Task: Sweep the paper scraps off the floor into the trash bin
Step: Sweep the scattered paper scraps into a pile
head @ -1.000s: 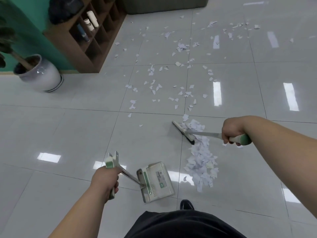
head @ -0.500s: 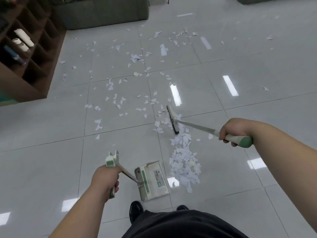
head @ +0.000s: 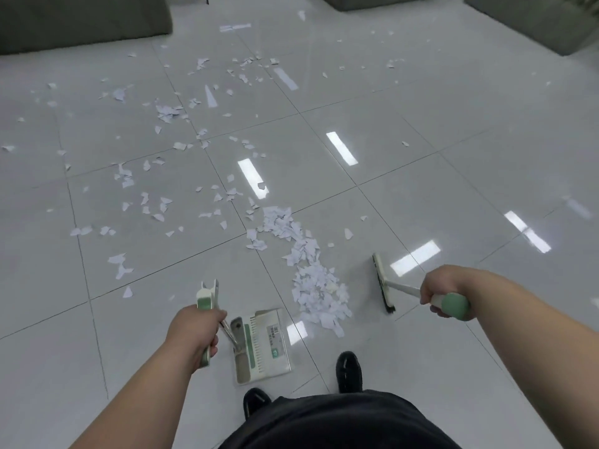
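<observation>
Swung away from the far end of the scrap pile [head: 317, 290], the broom [head: 384, 283] now sits just right of it, its handle clenched in the right hand [head: 439, 293]. The left hand [head: 194, 328] grips the handle of the dustpan [head: 262, 345], which rests on the floor [head: 421, 367] beside the pile's near end.

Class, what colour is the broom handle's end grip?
The grip is pale green, best seen in the head view.

Both bare forearms are stretched forward and down. The left hand [head: 194, 330] is curled round the dustpan handle [head: 205, 299], knuckles upward. The right hand [head: 442, 291] is closed round the broom handle [head: 455, 306] and held out to the right.
</observation>
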`<move>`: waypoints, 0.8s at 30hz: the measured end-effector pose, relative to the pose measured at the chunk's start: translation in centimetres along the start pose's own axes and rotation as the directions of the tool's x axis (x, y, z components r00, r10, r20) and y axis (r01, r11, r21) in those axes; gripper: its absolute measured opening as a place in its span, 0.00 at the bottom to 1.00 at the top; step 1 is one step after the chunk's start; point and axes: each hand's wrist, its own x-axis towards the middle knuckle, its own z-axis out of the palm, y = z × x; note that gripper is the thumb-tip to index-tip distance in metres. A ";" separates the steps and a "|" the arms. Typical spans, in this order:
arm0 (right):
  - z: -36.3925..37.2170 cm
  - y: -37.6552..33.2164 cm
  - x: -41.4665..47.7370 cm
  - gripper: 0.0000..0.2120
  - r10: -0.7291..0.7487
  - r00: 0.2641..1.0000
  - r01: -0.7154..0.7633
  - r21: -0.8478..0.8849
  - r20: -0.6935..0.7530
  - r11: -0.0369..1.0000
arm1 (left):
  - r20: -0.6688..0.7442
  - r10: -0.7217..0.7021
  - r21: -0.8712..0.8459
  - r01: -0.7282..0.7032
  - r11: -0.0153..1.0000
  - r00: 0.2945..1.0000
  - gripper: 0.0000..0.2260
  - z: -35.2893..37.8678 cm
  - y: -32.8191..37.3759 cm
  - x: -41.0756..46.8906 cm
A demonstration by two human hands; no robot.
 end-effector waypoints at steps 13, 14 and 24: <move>7.4 1.3 -1.6 0.06 0.185 0.885 -0.312 0.249 0.427 0.917 | -0.013 0.013 0.025 -0.013 1.000 1.000 0.10 -3.4 -0.5 0.9; 7.7 0.6 -1.1 0.07 0.179 0.875 -0.324 0.269 0.450 0.907 | -0.014 0.014 0.025 -0.014 1.000 1.000 0.10 -3.4 -0.5 0.9; 7.5 -7.0 0.8 0.08 -0.103 0.859 -0.199 0.511 0.502 0.836 | -0.040 -0.026 -0.025 0.025 0.999 0.999 0.06 -2.0 0.9 0.9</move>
